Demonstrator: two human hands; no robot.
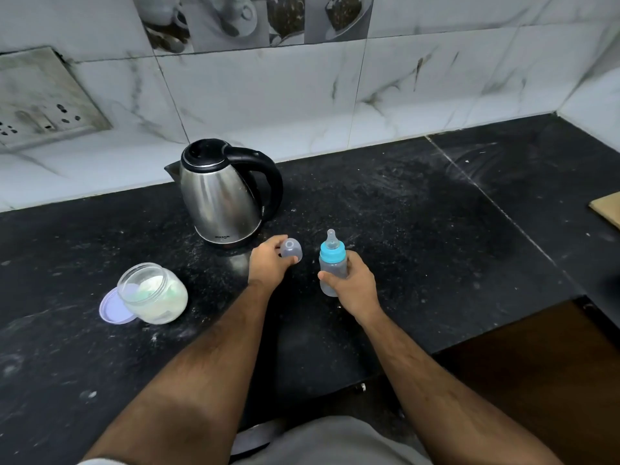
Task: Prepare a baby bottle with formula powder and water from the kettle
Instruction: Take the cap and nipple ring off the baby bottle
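My right hand (352, 286) grips a small baby bottle (332, 263) upright just above the black counter; its blue collar and clear teat are on. My left hand (268, 263) holds the bottle's clear dome cap (291, 250) a short way to the left of the bottle, apart from it. A steel kettle (221, 196) with a black lid and handle stands behind my left hand, lid shut, spout to the left. An open glass jar of pale formula powder (154, 293) sits at the left, with its lilac lid (112, 308) lying flat beside it.
The black stone counter (419, 229) meets a marble-tiled wall behind. A wall socket plate (43, 102) is at the upper left. A cardboard piece (607, 209) juts in at the right edge. The counter's front edge drops off at the lower right.
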